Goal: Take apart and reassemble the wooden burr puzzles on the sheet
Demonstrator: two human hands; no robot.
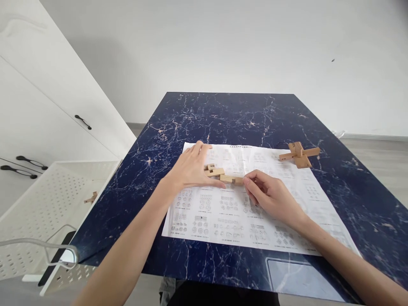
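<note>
My left hand (193,167) rests on the printed sheet, thumb stretched out and well apart from the fingers. In the gap beside its palm lie several light wooden puzzle pieces with notches (214,171), one marked with a 3. My right hand (270,193) pinches the right end of a notched wooden puzzle piece (232,179) between thumb and fingertips. That piece's left end meets the other pieces near my left thumb; whether they interlock I cannot tell. Beneath both hands spreads the white instruction sheet (229,225), covered in small diagrams.
On the sheet's upper right corner stands an assembled wooden cross puzzle (299,154). The dark blue marbled table (219,119) has a clear-edged panel (301,278) at its front. Left of it, a white perforated rack (60,191) holds a small wooden piece (91,198) and a cable (35,241).
</note>
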